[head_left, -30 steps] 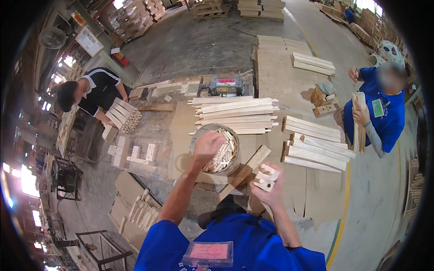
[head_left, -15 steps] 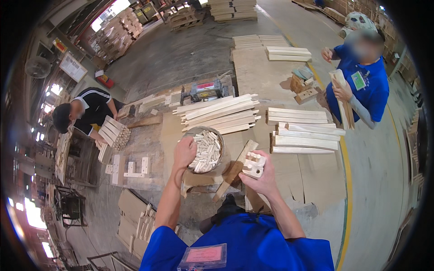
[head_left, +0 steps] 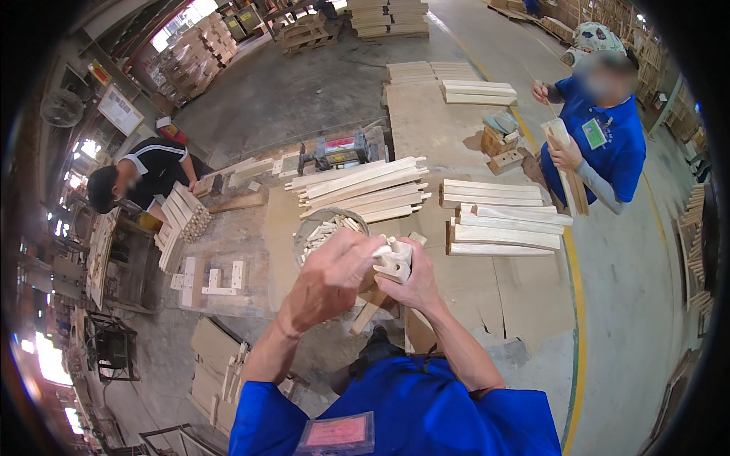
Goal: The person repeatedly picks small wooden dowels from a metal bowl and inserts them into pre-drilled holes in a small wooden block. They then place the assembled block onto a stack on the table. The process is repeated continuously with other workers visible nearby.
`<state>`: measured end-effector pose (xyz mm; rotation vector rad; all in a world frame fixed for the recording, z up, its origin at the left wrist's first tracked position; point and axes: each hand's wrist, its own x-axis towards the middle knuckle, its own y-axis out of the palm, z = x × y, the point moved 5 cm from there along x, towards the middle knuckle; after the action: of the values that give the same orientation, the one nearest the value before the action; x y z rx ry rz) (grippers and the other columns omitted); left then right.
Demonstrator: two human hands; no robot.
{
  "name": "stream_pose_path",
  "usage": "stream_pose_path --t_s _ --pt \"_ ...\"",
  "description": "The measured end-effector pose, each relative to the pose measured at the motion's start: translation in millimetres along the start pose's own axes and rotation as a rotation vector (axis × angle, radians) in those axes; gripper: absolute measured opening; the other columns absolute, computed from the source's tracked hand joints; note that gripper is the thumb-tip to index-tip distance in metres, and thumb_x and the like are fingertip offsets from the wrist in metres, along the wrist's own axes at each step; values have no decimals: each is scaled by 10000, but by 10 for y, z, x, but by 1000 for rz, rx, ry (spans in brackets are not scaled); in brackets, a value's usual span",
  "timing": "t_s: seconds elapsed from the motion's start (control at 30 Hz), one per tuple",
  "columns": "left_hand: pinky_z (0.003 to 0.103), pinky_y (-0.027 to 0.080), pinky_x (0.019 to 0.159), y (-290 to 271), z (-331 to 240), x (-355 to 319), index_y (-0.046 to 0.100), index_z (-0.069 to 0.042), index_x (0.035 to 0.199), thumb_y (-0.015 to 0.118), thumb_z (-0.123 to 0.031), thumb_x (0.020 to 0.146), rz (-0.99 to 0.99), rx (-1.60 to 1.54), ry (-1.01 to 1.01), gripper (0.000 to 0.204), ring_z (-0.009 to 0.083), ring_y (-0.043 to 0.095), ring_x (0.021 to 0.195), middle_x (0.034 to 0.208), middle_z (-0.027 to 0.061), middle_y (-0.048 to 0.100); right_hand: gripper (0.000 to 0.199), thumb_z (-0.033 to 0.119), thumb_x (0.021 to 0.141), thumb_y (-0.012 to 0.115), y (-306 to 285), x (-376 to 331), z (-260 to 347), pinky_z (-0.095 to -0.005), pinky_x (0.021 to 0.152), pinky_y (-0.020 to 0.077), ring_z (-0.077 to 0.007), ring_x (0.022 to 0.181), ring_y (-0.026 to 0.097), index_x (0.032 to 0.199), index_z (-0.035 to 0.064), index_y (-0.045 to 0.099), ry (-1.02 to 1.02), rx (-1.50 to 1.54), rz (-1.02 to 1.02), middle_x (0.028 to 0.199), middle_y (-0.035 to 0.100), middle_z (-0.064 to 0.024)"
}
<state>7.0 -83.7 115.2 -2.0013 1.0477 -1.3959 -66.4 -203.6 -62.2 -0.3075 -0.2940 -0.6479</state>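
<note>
My right hand (head_left: 420, 285) grips a bundle of pale wooden pieces (head_left: 395, 267), whose end with round holes faces up. A short peg sticks up from that end. My left hand (head_left: 334, 270) is closed at the left side of the same end, fingertips pinched on a small pale dowel that is mostly hidden. Behind my left hand stands a round bucket (head_left: 299, 237) full of short wooden dowels (head_left: 334, 225); the hand covers its near part.
Long wooden rails (head_left: 365, 190) lie piled beyond the bucket, near a bench machine (head_left: 340, 150). More rails (head_left: 506, 228) are stacked at right. A co-worker in blue (head_left: 608, 152) holds wooden pieces; another in black (head_left: 156, 171) handles a bundle at left. A board (head_left: 370, 310) lies below my hands.
My left hand has left the dowel bucket and come right, to the holed end of the wooden pieces. My right hand has drawn them slightly left and turned them.
</note>
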Motion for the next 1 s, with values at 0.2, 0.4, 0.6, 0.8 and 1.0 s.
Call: stream_pose_path --t_s 0.2,0.4,0.6,0.8,1.0 --pt "404 507 717 108 56 73 646 -33 986 706 -43 748 192 72 136 246 290 622 844 939 106 621 706 218 688 848 67 27 -24 -430 844 554 -353 977 678 1272 36 496 58 92 25 1080 654 -191" --pt "358 416 809 266 75 72 631 -95 909 725 -132 662 395 298 252 266 223 548 907 948 34 568 715 211 680 856 22 51 58 -431 832 556 -363 971 678 1275 38 497 23 26 30 1083 656 -193" --pt "358 390 854 309 185 212 641 -145 884 717 -174 640 531 250 391 257 189 518 943 928 1 527 721 183 660 866 38 36 47 -426 814 549 -361 956 671 1271 54 504 -19 -9 12 1063 651 -172" --pt "369 372 875 375 221 144 621 -167 825 696 -213 574 477 190 530 265 188 499 975 908 -10 492 698 123 619 862 51 69 74 -422 818 539 -371 975 644 1232 71 531 -76 22 6 1067 621 -162" --pt "388 365 884 426 322 173 636 -165 809 682 -204 597 482 90 510 220 191 513 971 899 -13 512 707 109 607 869 39 52 78 -428 823 539 -371 986 641 1226 74 532 0 22 14 1075 617 -161"
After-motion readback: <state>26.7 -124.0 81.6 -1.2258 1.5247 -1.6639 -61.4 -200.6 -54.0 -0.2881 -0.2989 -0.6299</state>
